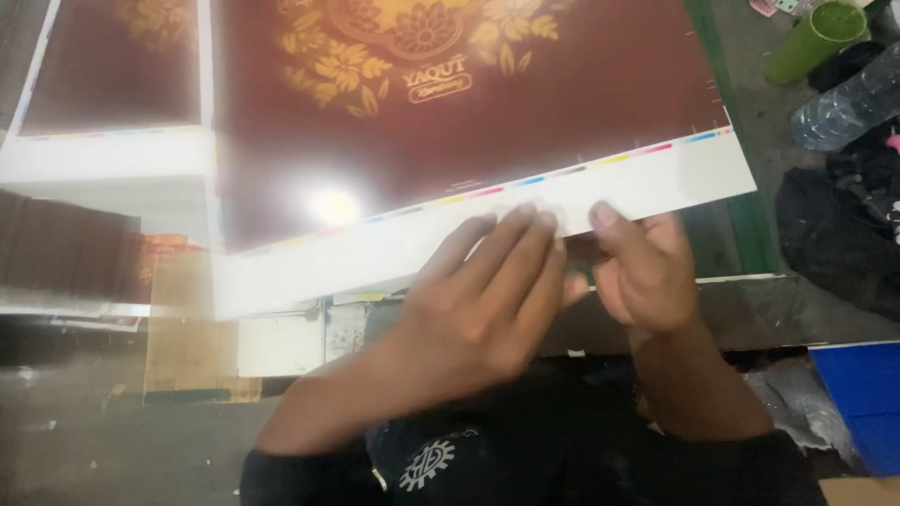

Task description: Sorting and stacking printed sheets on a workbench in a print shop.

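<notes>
A large printed sheet (469, 122), dark maroon with a gold floral design and a white margin carrying a strip of small colour patches, lies in front of me. My left hand (483, 300) rests with its fingertips on the white near edge of the sheet. My right hand (642, 267) pinches that same edge just to the right, thumb on top. Both hands are slightly blurred.
A second maroon sheet (112, 66) lies at the far left. A stack of dark sheets (66, 248) sits at the left edge. At the right are a green cup (811, 42), a clear plastic bottle (848, 103), dark cloth (839, 234) and a blue panel (862, 394).
</notes>
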